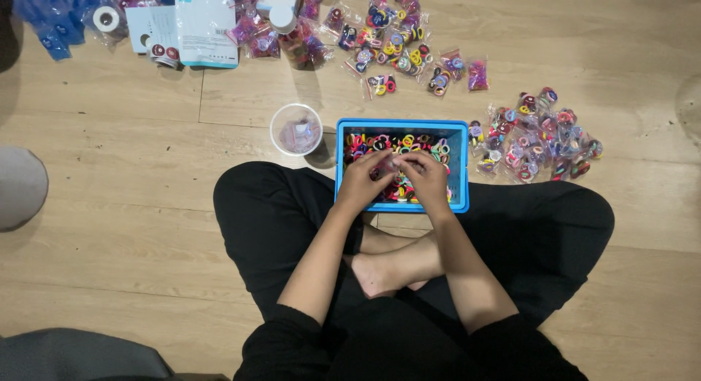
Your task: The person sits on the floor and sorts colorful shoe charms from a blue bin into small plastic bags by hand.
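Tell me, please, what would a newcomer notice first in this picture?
First the blue basket full of colourful hair ties, at the knees of a person sitting cross-legged, with the left hand and right hand meeting over it. Then the small filled bags scattered on the wooden floor to its right.

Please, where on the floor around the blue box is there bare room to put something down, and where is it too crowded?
Bare floor lies left of the clear cup, and more beyond the packet pile on the far right. It is crowded above the blue box, where packets spread, and inside it, where the left hand and right hand meet.
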